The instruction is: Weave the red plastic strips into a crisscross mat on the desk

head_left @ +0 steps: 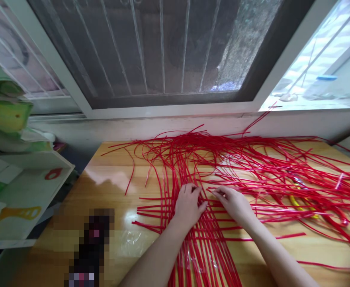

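Observation:
Long red plastic strands run lengthwise down the table, crossed by other strands in a partly woven lattice. My left hand rests on this weave, its fingers curled over the lengthwise strands and its thumb stretched to the right. Some strands pass under the palm, where their course is hidden. To the right, my right hand pinches a thin red strand near its end between thumb and fingers, beside the lengthwise strands. Short ends of cross strands stick out on the left of the weave. Clear tape lies across the nearer strands.
A wooden table stands against the wall under a barred window. Loose red strands tangle at the back and right, over a yellow-handled tool. A pixelated dark item lies left, near a white shelf.

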Tool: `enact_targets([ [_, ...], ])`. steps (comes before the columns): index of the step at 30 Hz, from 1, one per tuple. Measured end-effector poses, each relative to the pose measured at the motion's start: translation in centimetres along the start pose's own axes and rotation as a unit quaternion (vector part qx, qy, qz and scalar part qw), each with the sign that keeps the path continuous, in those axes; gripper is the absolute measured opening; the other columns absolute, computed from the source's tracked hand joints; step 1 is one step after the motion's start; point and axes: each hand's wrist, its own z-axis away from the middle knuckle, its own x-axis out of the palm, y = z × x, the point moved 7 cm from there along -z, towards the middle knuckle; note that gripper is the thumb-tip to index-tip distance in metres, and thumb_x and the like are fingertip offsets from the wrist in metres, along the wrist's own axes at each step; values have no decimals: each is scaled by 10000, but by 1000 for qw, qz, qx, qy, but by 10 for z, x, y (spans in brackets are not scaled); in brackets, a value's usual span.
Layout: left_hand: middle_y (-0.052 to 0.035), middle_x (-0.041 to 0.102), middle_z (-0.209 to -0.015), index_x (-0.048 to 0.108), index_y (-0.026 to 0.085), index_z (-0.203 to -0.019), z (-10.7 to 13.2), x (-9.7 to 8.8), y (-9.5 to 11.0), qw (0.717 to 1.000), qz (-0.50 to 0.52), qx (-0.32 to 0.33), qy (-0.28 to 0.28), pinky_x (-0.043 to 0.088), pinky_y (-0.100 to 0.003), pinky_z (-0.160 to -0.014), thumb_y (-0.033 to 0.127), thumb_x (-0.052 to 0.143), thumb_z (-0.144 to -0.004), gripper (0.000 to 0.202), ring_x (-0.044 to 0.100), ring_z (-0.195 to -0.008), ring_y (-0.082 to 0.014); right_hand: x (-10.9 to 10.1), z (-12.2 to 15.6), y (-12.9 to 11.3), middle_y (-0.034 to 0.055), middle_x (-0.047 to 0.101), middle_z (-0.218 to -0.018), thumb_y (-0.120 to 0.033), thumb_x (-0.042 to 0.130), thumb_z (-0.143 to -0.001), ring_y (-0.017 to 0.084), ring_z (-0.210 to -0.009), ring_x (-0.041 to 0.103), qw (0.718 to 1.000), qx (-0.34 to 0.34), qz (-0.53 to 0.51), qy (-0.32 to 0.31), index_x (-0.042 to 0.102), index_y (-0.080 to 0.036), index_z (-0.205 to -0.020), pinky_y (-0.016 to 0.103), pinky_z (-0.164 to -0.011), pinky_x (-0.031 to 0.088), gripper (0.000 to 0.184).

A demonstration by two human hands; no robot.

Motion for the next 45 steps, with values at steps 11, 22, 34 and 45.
enact_targets([
  [11, -67, 465, -1094, 451, 193, -1212, -1, 3, 1, 1000, -20, -10, -21, 382, -366, -930, 357, 560, -736, 515, 405, -1044, -225, 10, -1, -14, 41, 667, -737, -333, 426, -770, 192, -674, 618, 999, -25, -44, 12, 599, -201, -762, 278, -612, 443, 218],
  [22, -112, 432, -1153, 421, 158, -1240, -2, 4, 1, 999, -38, -27, -21, 363, -409, -942, 451, 543, -733, 598, 388, -1073, -265, 16, -6, -3, 31, 683, -769, -369, 474, -761, 191, -721, 619, 987, -8, -144, -70, 633, -201, -799, 274, -656, 456, 234],
  [34, -40, 448, -1116, 515, 314, -1131, 0, -3, -1, 999, 40, -8, -19, 371, -376, -931, 378, 585, -732, 410, 399, -1062, -219, 15, -4, 3, 59, 665, -891, -354, 440, -800, 226, -839, 610, 996, -29, -85, 29, 624, -216, -878, 362, -759, 472, 243],
  [45, -38, 524, -981, 595, 228, -906, -2, -9, -3, 994, 103, -15, 25, 408, -352, -860, 291, 518, -790, 153, 458, -958, -186, 20, -5, -5, 51, 658, -909, -300, 428, -831, 204, -872, 586, 987, -134, -83, -30, 619, -213, -874, 351, -805, 451, 215],
])
